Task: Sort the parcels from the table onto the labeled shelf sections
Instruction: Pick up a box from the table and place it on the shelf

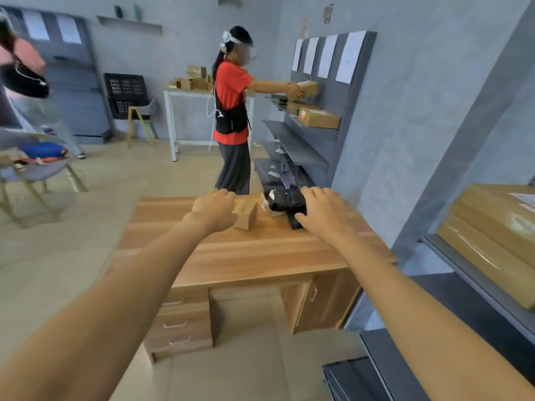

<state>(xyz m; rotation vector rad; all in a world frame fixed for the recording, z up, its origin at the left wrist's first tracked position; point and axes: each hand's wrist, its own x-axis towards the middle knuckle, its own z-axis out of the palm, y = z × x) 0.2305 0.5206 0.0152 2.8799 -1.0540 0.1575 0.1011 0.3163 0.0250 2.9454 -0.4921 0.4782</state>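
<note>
On the wooden desk lie a small brown cardboard box and a black plastic-wrapped parcel with a white label. My left hand reaches beside the box, fingers curled, its thumb side against the box's left face. My right hand sits over the black parcel's right side, thumb under its lower edge and fingers spread across the top. A grey shelf unit at my right carries a large taped brown parcel.
A person in a red shirt stands beyond the desk, placing a box on a second grey shelf with paper labels. A white table with several boxes stands at the back. Chairs stand left. Another person passes at far left.
</note>
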